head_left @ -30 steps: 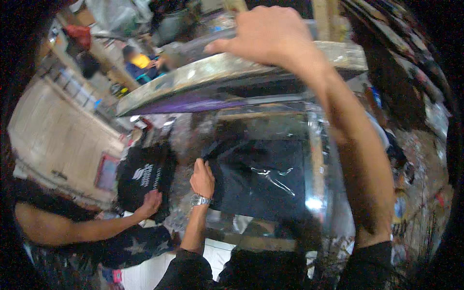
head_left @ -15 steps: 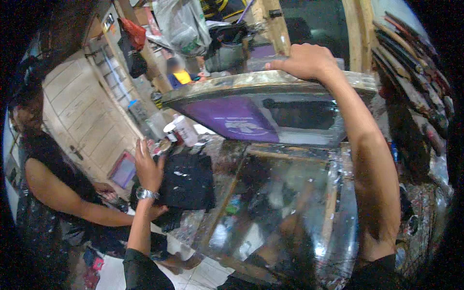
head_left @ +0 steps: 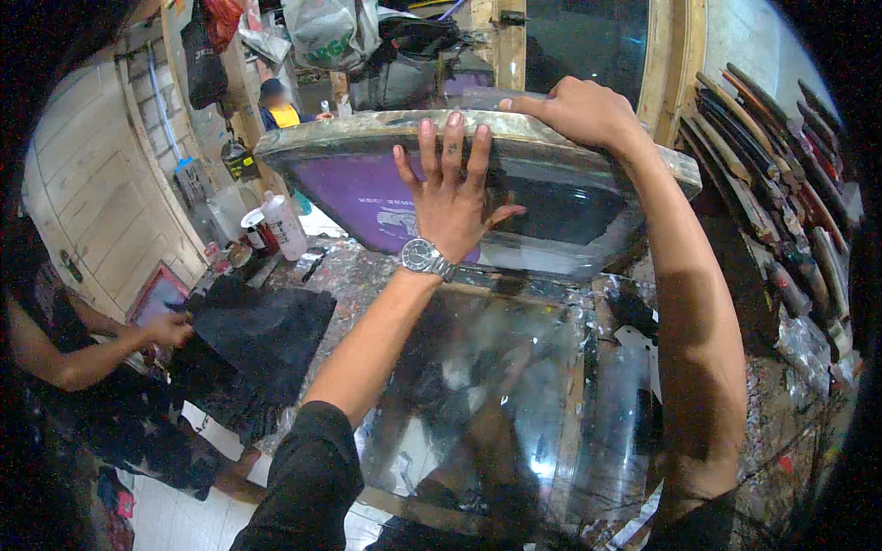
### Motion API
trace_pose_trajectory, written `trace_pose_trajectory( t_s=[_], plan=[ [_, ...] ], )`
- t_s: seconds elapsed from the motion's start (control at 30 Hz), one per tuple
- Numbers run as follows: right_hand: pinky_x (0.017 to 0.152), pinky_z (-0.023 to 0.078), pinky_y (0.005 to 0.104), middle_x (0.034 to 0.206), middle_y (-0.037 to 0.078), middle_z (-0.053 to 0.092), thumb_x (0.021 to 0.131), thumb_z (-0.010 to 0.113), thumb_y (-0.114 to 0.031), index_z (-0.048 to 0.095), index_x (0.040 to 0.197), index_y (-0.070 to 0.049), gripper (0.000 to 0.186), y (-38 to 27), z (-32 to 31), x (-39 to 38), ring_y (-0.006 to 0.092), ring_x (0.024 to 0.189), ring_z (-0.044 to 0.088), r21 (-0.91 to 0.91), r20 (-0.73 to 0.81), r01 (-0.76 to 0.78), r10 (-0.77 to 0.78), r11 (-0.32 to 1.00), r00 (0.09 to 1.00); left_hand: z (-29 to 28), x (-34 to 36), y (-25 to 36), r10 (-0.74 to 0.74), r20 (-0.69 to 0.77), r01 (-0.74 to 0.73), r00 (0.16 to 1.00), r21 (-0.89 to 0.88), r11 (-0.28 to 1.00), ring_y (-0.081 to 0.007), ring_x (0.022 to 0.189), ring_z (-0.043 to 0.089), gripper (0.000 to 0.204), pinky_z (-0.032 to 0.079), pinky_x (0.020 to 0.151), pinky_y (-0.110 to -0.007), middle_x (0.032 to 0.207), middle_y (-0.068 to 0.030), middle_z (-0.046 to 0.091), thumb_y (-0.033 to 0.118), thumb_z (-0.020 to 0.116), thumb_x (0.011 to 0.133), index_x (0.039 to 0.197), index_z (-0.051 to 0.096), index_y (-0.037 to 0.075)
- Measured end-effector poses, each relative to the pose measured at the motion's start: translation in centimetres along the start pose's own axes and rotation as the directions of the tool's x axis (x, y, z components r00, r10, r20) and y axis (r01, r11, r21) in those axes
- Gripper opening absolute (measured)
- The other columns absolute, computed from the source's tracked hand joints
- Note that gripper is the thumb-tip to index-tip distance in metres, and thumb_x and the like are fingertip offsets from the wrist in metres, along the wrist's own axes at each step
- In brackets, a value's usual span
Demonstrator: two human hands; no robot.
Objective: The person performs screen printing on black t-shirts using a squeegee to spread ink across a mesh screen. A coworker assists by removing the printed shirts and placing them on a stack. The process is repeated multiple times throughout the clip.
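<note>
In front of me, in a cluttered workshop, a glass-topped table point(head_left: 441, 354) reflects the ceiling light, its surroundings crusted with paint. A panelled wooden door point(head_left: 110, 184) stands at left, and long slats point(head_left: 767, 174) lean in a stack at right. Tilted up along the table's far side is a screen-printing frame point(head_left: 335, 188), with a rough, stained wooden rail and purple and dark mesh. The person's right hand point(head_left: 586, 112) is clamped over its top rail; the left hand point(head_left: 452, 197), above a metal wristwatch point(head_left: 424, 257), spreads its fingers apart across the mesh, though I can't tell how firmly it presses. At left, a co-worker's hand point(head_left: 168, 329) holds limp black fabric point(head_left: 262, 326). Pale lettering and an emblem mark the purple mesh, partly covered by the left hand.
</note>
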State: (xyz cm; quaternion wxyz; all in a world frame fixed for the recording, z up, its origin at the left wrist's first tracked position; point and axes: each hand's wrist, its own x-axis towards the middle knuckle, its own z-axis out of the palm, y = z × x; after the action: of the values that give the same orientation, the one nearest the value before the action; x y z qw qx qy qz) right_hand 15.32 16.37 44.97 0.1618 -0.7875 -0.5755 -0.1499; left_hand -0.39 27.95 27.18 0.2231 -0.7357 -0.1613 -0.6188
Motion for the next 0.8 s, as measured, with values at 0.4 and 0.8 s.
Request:
trace_pose_trajectory(
  t_s=[0.4, 0.8],
  plan=[
    [0.084, 0.054, 0.0479, 0.089, 0.028, 0.074, 0.079, 0.053, -0.088, 0.078, 0.092, 0.005, 0.097, 0.6, 1.8, 1.1, 0.0406, 0.089, 0.073, 0.078, 0.002, 0.055, -0.056, 0.995, 0.998, -8.4, -6.0, 2.6, 0.047, 0.371, -0.055, 0.928, 0.012, 0.998, -0.0383, 0.155, 0.028, 0.051, 0.015, 0.119, -0.072, 0.164, -0.0159, 0.035, 0.013, 0.060, 0.090, 0.141, 0.055, 0.010],
    [0.082, 0.052, 0.0484, 0.094, 0.030, 0.072, 0.080, 0.059, -0.081, 0.076, 0.087, 0.006, 0.089, 1.6, 1.8, 2.3, 0.0400, 0.088, 0.072, 0.097, -0.025, -0.018, 0.021, 0.995, 0.999, -30.2, -34.5, -28.7, -0.726, 0.391, 0.296, 0.565, 0.726, 0.621, -0.0423, 0.106, 0.065, 0.031, 0.054, 0.089, -0.052, 0.113, -0.0259, 0.066, 0.023, 0.072, 0.090, 0.112, 0.069, 0.002]
  ],
)
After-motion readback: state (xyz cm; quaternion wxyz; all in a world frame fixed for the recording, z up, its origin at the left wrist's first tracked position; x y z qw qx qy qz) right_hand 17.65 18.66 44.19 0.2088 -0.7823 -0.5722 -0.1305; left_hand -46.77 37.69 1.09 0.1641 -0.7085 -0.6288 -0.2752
